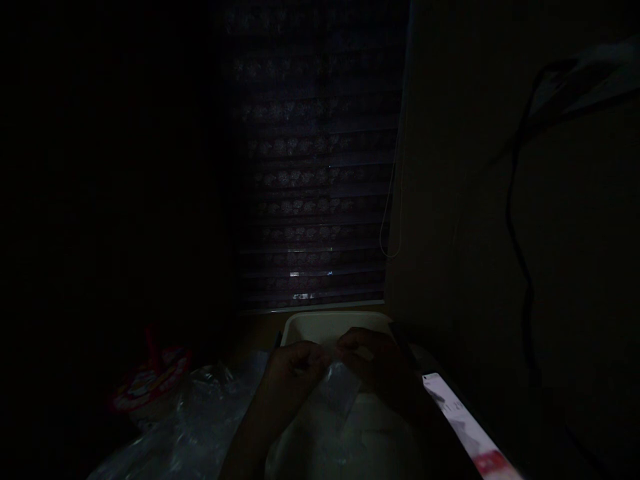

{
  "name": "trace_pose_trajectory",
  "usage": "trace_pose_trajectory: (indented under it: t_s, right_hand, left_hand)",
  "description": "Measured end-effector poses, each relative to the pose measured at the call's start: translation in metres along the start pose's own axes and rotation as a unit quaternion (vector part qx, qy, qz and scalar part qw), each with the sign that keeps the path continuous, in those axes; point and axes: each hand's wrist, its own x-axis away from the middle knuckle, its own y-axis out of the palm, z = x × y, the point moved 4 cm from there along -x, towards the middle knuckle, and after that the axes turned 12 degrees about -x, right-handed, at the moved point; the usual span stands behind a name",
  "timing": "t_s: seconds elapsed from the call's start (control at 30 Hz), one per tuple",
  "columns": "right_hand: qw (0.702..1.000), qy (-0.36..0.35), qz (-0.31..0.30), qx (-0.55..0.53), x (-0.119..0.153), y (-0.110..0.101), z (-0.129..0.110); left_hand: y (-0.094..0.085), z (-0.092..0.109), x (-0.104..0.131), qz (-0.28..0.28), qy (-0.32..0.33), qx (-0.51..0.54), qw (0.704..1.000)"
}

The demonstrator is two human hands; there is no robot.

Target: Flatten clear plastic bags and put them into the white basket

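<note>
Though the room is very dark, the nearest things can be made out at the bottom of the view: a lit phone screen (463,420) lies slanted at the lower right, glowing white with a red patch at its near end; to the left of it, crumpled clear plastic wrapping (200,420) spreads across the lower left and middle, catching faint highlights; a forearm runs up from the bottom edge through this wrapping to the left hand (295,363). The left hand is curled, its fingertips pinched on the upper left edge of a small clear plastic bag (340,390); the right hand (373,360) sits just beside it, fingers bent and pinching the bag's upper right edge, so the two hands nearly touch above it; the bag hangs between and below the hands, tilted, over pale material whose nature cannot be told in the gloom. To the far left, beyond the wrapping, a red and white packet (145,383) stands half in shadow. Just behind the hands is a pale rectangular tub (325,325), its rim showing above the knuckles. Behind the tub rises a window covered by a patterned slatted blind (313,167), with a few bright specks low down; a thin cord loop (393,227) hangs along its right edge. To the right a plain wall (460,200) comes forward, and a dark cable (515,220) trails down it from a dim shape at the upper right.
</note>
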Motion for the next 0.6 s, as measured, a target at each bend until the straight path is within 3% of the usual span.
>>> trace_pose_trajectory:
  t_s: [0.3,0.5,0.6]
  right_hand:
    - [0.996,-0.034,0.078,0.001,-0.006,-0.012,0.005]
    - [0.994,-0.035,0.086,0.056,-0.006,-0.014,0.011]
    - [0.994,-0.034,0.077,0.068,-0.007,-0.014,0.011]
  left_hand:
    - [0.001,-0.009,-0.002,-0.022,-0.068,0.093,0.993]
    - [-0.011,-0.014,-0.003,0.084,-0.078,0.133,0.985]
    - [-0.013,-0.015,-0.002,0.091,-0.081,0.131,0.984]
